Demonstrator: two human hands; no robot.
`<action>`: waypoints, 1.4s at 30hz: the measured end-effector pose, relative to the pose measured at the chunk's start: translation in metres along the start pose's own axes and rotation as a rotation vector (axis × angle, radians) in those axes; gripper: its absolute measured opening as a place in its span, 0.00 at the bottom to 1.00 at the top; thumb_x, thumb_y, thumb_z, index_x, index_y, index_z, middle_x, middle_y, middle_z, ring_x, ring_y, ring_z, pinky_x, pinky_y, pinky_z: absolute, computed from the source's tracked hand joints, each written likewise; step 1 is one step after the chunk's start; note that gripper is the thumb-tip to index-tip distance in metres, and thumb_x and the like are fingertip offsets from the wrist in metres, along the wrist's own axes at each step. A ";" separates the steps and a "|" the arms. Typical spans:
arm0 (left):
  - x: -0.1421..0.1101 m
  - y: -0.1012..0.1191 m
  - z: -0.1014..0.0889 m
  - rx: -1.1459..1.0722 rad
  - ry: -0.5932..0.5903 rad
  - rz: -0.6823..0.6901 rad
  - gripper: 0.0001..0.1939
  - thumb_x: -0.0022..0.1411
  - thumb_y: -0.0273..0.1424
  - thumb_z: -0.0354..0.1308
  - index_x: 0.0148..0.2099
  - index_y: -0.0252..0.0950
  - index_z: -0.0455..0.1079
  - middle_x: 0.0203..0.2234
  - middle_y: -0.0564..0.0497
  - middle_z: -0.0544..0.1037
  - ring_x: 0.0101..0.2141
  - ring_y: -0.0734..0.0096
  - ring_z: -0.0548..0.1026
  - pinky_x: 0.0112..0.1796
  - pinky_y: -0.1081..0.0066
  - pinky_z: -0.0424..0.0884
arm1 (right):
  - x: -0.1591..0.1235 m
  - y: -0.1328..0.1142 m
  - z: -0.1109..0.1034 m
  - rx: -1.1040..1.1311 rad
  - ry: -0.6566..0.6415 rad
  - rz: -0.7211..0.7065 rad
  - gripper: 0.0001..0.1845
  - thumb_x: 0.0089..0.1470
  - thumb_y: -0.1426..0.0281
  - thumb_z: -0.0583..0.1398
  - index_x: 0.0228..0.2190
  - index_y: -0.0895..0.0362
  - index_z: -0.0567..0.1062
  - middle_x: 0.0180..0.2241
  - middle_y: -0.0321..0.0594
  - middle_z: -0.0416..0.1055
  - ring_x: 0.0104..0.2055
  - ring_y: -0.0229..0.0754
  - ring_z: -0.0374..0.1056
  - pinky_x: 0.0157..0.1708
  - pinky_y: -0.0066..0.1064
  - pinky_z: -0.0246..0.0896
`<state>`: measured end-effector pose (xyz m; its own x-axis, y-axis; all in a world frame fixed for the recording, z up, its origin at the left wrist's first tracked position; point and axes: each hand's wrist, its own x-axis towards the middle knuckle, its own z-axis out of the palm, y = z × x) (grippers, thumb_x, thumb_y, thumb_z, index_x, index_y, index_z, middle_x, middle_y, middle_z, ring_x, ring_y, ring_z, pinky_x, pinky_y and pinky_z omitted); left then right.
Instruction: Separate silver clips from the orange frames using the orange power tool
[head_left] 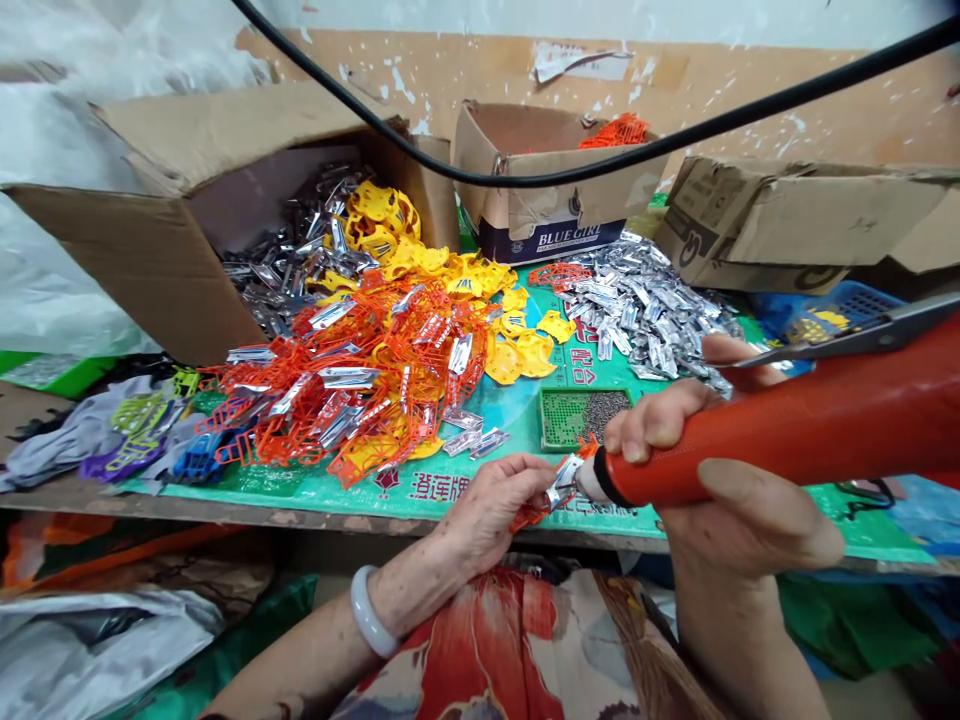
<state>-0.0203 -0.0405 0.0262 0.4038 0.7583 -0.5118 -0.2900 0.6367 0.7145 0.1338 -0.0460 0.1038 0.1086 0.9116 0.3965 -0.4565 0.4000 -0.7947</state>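
Note:
My left hand (499, 500) pinches an orange plastic part (529, 514) with a silver metal plate (564, 480) on it, at the table's near edge. In my right hand (739, 520) is a red electric screwdriver (795, 430), its fingers wrapped round the body. The tool lies nearly level, its pale nose (591, 478) against the plate; the bit's tip is hidden. Just beyond the nose sits a small green tray (562, 415) with tiny metal screws (606, 405) on its right side. Several loose silver plates (474, 438) lie left of that tray.
Orange frames (360, 370) and yellow pieces (517, 355) form a heap at left centre. Silver plates (652, 300) are piled behind the tray. Cardboard boxes (127, 260) line the back. A black cable (540, 180) hangs across the view.

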 end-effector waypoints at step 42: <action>-0.004 0.001 0.007 0.199 0.106 0.102 0.12 0.51 0.37 0.62 0.31 0.32 0.74 0.21 0.54 0.70 0.22 0.78 0.61 0.25 0.75 0.54 | -0.008 0.005 0.001 -0.124 -0.044 -0.005 0.29 0.44 0.68 0.66 0.49 0.47 0.65 0.25 0.32 0.66 0.24 0.40 0.66 0.29 0.40 0.64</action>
<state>-0.0163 -0.0437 0.0320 0.2852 0.8342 -0.4720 -0.1431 0.5240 0.8396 0.1298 -0.0510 0.0970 0.0702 0.9057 0.4180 -0.3427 0.4155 -0.8426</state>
